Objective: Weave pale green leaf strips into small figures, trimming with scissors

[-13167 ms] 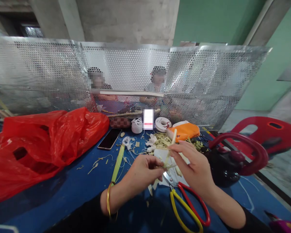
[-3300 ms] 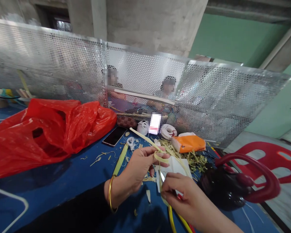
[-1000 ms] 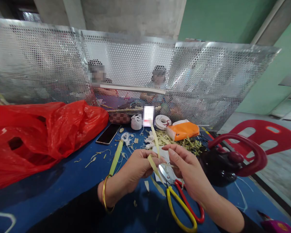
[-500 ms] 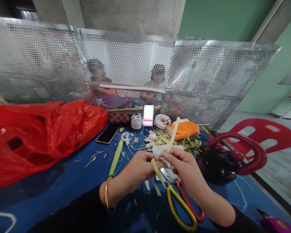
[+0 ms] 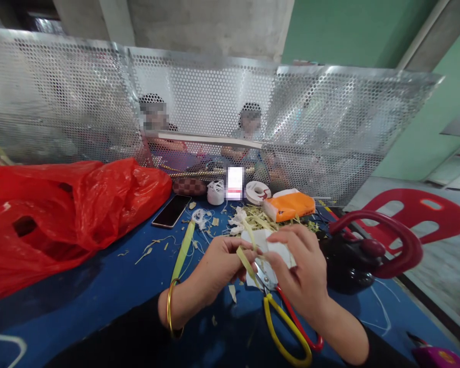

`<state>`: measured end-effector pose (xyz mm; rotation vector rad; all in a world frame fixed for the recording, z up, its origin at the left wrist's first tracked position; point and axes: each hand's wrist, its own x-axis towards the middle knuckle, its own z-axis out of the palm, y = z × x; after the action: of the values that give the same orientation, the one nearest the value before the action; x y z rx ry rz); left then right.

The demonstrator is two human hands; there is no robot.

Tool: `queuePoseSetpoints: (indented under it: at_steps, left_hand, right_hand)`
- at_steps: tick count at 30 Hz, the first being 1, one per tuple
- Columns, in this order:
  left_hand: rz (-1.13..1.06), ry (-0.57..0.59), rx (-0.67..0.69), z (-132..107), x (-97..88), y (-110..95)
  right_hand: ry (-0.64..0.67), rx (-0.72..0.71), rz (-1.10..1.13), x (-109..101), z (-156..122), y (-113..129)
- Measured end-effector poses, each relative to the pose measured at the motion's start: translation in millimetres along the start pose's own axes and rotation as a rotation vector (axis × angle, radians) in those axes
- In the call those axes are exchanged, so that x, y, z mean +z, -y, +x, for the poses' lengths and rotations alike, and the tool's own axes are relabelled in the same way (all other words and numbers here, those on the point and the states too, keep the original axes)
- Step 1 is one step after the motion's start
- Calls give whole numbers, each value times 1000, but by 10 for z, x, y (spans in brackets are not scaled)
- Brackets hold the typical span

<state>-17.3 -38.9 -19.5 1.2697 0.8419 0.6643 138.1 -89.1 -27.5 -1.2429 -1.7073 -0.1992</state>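
A pale yellow-green leaf strip is pinched in my left hand, a gold bangle on that wrist. One end of the strip stands up beyond the fingertips and the other hangs down. My right hand is just to the right, thumb and fingers apart, with no strip clearly in its grasp. Beneath the hands lie scissors with one yellow and one red handle, their blades over white paper. Left of my left hand a longer green leaf strip lies on the blue table.
A red plastic bag covers the left side, beside a phone. Behind the hands are a ribbon spool, an orange packet and leaf scraps. A dark kettle stands right. Two people sit behind a perforated metal screen.
My right hand has opened and drawn slightly right, away from the strip. The strip's upper end, which leaned right, now leans left. My left hand has barely moved.
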Motion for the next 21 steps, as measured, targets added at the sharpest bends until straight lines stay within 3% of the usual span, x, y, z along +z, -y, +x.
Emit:
queuePoseSetpoints:
  at_steps: [2, 5, 9, 14, 21]
  left_hand:
    - [18, -31, 66, -1, 5, -9]
    - [36, -57, 128, 0, 0, -15]
    - [70, -59, 145, 27, -19, 24]
    - [207, -70, 260, 63, -27, 101]
    - [380, -34, 375, 23, -50, 68]
  right_hand:
    - [182, -103, 11, -13, -20, 84]
    - [255, -66, 47, 34, -47, 173]
    - [321, 29, 149, 73, -63, 206]
    - [379, 142, 381, 3, -81, 265]
    - [373, -6, 435, -71, -86, 317]
